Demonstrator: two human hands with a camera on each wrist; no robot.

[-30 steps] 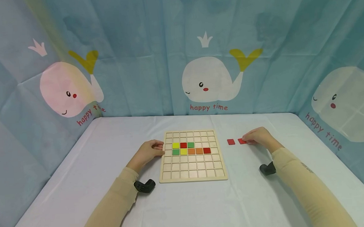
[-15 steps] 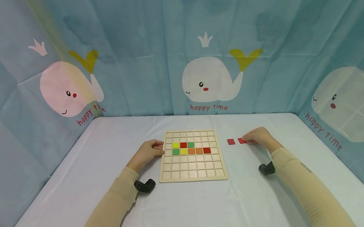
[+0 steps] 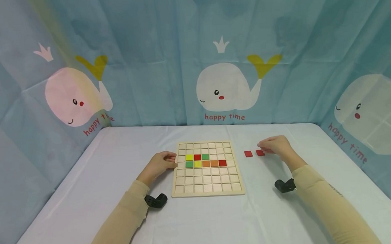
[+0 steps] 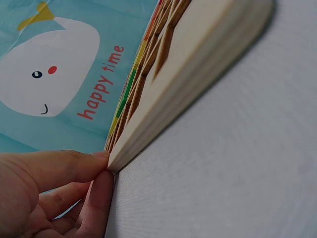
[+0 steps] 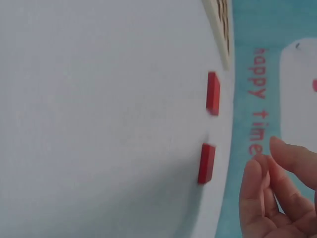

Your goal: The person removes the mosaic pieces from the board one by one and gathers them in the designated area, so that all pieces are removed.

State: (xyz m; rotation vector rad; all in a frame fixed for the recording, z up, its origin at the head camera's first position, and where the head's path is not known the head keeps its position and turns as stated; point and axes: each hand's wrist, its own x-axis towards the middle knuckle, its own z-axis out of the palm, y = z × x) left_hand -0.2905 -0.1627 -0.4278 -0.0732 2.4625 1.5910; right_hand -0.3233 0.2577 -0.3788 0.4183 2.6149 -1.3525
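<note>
A square wooden grid board (image 3: 207,179) lies on the white table, with several coloured tiles set in two of its rows. At its left edge, my left hand (image 3: 158,165) holds on with thumb and fingertips. The left wrist view shows those fingertips (image 4: 100,191) right at the board's pale rim (image 4: 198,69). Two loose red tiles, a nearer one (image 3: 248,154) and a farther one (image 3: 260,153), lie flat to the right of the board. My right hand (image 3: 276,146) hovers by the farther tile, fingers loosely bent and nothing between thumb and fingertips in the right wrist view.
A blue curtain (image 3: 148,87) printed with whales hangs behind the table and at both sides. Black devices are strapped at both wrists, one at the left (image 3: 156,201) and one at the right (image 3: 285,185). The white tablecloth (image 3: 200,227) stretches in front of the board.
My right hand has come up off the farther red tile, which now shows whole on the table. The left hand stays at the board's edge, and the head view has tilted very slightly.
</note>
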